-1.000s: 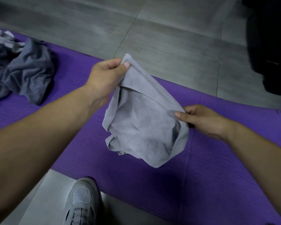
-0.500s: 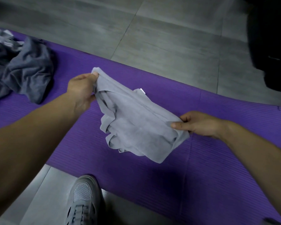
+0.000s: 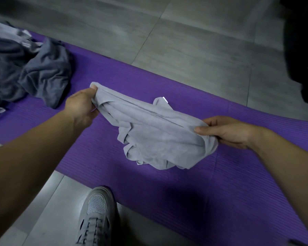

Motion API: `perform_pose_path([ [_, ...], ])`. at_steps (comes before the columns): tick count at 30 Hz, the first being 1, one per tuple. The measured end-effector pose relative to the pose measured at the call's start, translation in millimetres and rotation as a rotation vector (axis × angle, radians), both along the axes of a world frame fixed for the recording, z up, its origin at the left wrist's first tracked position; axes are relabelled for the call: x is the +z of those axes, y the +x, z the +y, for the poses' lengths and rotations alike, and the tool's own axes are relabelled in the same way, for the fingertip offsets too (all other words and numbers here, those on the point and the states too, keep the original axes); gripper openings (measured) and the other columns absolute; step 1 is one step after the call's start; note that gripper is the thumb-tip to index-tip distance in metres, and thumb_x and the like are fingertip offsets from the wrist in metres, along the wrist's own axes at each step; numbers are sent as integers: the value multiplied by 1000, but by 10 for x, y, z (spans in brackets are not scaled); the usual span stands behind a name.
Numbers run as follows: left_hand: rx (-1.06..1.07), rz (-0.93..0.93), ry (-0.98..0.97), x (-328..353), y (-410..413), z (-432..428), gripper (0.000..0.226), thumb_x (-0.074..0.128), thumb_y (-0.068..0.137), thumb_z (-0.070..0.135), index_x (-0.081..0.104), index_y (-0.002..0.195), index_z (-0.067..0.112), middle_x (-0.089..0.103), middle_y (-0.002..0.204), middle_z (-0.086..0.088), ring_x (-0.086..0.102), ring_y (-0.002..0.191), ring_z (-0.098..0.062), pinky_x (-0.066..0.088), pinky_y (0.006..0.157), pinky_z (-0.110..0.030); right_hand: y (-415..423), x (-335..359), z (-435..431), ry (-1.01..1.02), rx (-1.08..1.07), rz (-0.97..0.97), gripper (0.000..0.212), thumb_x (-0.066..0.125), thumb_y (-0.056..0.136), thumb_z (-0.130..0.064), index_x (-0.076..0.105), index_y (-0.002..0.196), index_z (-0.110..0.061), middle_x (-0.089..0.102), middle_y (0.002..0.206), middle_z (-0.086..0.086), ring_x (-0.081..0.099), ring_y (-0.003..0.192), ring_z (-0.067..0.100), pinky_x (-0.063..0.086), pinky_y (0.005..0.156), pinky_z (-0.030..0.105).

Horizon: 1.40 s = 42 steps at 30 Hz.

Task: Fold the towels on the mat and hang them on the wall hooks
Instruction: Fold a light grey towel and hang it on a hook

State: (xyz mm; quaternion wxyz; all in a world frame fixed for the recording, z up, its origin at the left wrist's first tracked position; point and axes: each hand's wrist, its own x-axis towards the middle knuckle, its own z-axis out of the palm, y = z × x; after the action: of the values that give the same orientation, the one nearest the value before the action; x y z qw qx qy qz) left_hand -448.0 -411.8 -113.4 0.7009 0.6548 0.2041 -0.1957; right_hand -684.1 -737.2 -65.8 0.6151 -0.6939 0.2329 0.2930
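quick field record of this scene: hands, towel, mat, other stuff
left hand: pinches towel's left corner
right hand: grips towel's right end
towel: light grey, stretched between hands, lower part bunched
mat: purple, on tiled floor
pile: darker grey towels, crumpled, at mat's left end
shoe: grey, on floor beside mat
fold: not yet done

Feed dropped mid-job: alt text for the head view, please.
The left hand and right hand each grip an end of a light grey towel, stretched between them over a purple mat, the rest hanging crumpled. A heap of darker grey towels lies on the mat's far left; a grey shoe stands on the tiled floor beside the mat.
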Motion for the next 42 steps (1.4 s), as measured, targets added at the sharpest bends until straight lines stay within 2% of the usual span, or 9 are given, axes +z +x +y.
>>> perform_pose_path([
  [5, -48, 17, -11, -22, -15, 66, 41, 72, 92, 33, 67, 124, 8, 73, 118, -7, 71, 104, -21, 61, 70, -31, -6, -1, -18, -261, 155, 16, 60, 77, 66, -61, 69, 103, -15, 75, 101, 3, 71, 97, 20, 58, 89, 39],
  [8, -28, 21, 7, -34, -16, 142, 37, 72, 91, 33, 69, 119, 9, 75, 113, -5, 73, 100, -19, 59, 65, -29, 18, 26, -65, -341, 120, -25, 59, 77, 65, -62, 68, 95, -11, 71, 90, 10, 67, 83, 21, 57, 76, 37],
  [14, 31, -1, 46, -62, -20, 300, 34, 74, 89, 37, 69, 115, 16, 75, 110, 1, 73, 97, -15, 60, 69, -30, -13, 140, -140, -118, 132, 38, 34, 79, 72, -29, 73, 100, -9, 72, 86, 0, 64, 78, 9, 53, 66, 24],
  [17, 59, -2, 77, -52, -25, 357, 26, 76, 87, 39, 69, 104, 21, 75, 107, 6, 73, 93, -10, 58, 72, -29, -8, 72, -120, 16, -150, -43, 34, 74, 72, -27, 71, 102, -11, 73, 88, -2, 68, 78, 5, 56, 63, 21],
  [22, 87, -10, 66, -69, -35, 507, 26, 74, 89, 35, 69, 105, 16, 74, 110, 0, 73, 96, -14, 58, 71, -29, 108, -14, -50, 366, -470, -135, 25, 69, 79, -17, 71, 104, -13, 73, 104, 8, 71, 97, 21, 60, 77, 34],
  [28, 91, 37, -65, 23, -170, 604, 22, 63, 97, 27, 64, 115, 15, 73, 112, -1, 72, 100, -16, 61, 72, -34, 236, -213, 27, 77, -684, -197, 18, 74, 78, -10, 69, 94, -3, 75, 86, 6, 69, 89, 18, 59, 69, 23],
  [31, 73, -14, 6, 48, -204, 708, 16, 59, 99, 34, 63, 109, 22, 71, 115, 4, 69, 104, -16, 59, 86, -38, 346, -243, 69, 96, -796, -260, 8, 66, 92, -11, 65, 92, -3, 72, 85, 6, 67, 86, 18, 59, 73, 26],
  [36, 38, -147, 195, 118, -210, 911, 19, 55, 101, 33, 53, 83, 27, 54, 80, 11, 49, 75, -7, 43, 64, -25, 432, -149, 271, -99, -687, -451, 15, 50, 104, -29, 60, 95, -22, 69, 95, 3, 66, 83, 18, 59, 72, 37],
  [42, 59, -186, 314, 29, -319, 1141, 22, 51, 101, 39, 46, 83, 30, 46, 82, 8, 41, 74, -9, 36, 64, -29, 717, -251, 543, -487, -646, -620, 20, 38, 107, -23, 56, 101, -17, 53, 78, -7, 47, 57, -8, 39, 55, 9],
])
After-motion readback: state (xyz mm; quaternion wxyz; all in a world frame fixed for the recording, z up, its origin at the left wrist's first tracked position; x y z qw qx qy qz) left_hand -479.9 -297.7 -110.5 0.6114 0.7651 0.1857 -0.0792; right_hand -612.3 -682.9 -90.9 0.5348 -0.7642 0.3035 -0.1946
